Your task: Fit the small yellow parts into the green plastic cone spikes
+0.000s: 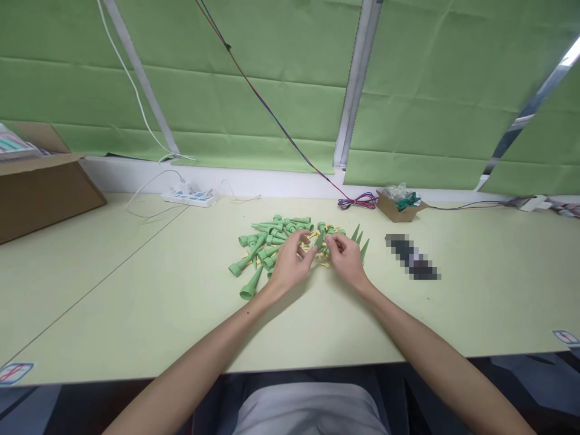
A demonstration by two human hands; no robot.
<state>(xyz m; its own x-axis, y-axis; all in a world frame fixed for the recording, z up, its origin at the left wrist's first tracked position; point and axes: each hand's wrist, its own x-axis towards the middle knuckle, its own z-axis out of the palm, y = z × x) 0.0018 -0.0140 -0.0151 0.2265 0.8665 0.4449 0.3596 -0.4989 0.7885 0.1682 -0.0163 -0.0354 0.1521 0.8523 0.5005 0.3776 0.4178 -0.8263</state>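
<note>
My left hand (290,261) curls at the near side of a pile of green plastic spikes (260,241). One green spike (320,239) stands point up at its thumb and appears held there; its lower end is partly hidden. Close by on the right, my right hand (348,260) has thumb and index finger pinched together beside that spike. Whatever is in this pinch is too small to make out. Small yellow plastic pieces (324,265) lie among and under the hands. Several green spikes (364,249) point up and away just beyond my right hand.
At the back stand a small cardboard box (401,209) with bags, coiled red-blue wire (357,201) and a white power strip (190,196). A large cardboard box (45,193) is at the left. A blurred dark object (412,257) lies right of my hands on the table (149,314).
</note>
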